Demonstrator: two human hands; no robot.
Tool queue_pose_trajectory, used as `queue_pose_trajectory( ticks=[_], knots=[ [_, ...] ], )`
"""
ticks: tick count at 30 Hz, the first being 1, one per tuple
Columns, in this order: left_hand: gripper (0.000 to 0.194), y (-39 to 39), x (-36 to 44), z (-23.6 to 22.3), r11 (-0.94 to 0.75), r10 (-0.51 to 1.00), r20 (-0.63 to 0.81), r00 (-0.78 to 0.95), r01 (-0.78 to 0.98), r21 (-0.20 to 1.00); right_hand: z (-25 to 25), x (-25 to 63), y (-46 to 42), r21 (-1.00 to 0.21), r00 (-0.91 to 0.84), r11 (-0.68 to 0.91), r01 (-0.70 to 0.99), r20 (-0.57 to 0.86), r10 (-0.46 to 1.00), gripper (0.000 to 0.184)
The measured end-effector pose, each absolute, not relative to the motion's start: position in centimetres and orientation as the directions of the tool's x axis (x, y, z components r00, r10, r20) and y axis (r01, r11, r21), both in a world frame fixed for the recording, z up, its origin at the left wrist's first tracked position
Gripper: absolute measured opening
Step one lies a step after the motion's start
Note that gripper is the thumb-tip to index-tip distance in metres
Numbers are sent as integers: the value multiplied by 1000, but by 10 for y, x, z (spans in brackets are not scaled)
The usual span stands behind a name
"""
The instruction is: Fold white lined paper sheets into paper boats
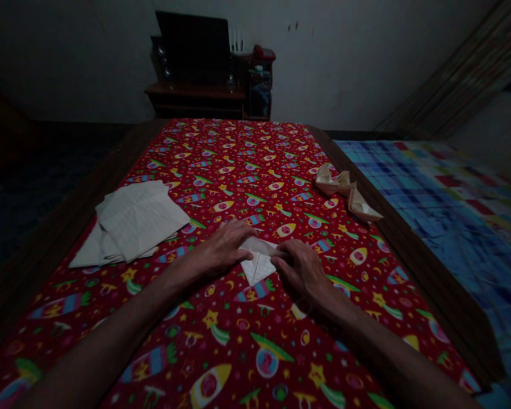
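Observation:
A small folded piece of white paper (256, 264) lies on the red patterned cloth (255, 329), one corner pointing toward me. My left hand (227, 245) is at its left side, thumb pressed on the paper and fingers curled over the far left edge. At the right corner, my right hand (301, 264) pinches the paper between thumb and bent fingers. Creases run across its upper face. The tips of several fingers are hard to make out in the dim light.
Left of my hands is a stack of loose paper sheets (140, 218). Folded paper boats (361, 205) stand near the cloth's right edge. A dark screen (193, 48) and a red telephone (264, 53) sit on furniture by the wall. Checked fabric (378, 176) spreads at right.

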State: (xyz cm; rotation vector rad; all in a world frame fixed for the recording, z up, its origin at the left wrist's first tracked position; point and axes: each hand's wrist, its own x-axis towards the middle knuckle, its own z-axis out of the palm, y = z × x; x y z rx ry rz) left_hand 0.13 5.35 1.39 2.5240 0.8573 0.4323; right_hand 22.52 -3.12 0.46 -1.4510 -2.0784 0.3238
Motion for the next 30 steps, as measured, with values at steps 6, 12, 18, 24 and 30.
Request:
queue_pose_trajectory(
  ticks=[6, 12, 18, 24, 30],
  knots=[
    [4, 56, 1, 16, -668, 686, 182, 705, 509, 543, 5, 225, -31, -463, -291, 458, 759, 388, 875, 4],
    [8, 46, -5, 18, -730, 637, 220, 739, 488, 479, 2, 226, -35, -237, -441, 571, 786, 433, 786, 16],
    [22, 35, -12, 23, -877, 474, 330, 817, 403, 260, 7, 232, -42, -105, -595, 670, 735, 374, 712, 20],
    [21, 28, -21, 22, -910, 412, 311, 856, 401, 102, 11, 243, -48, -90, -659, 721, 687, 342, 670, 24],
    [28, 18, -28, 22, -902, 422, 212, 882, 431, 2, 17, 245, -52, -97, -693, 742, 663, 296, 658, 26]
  ],
)
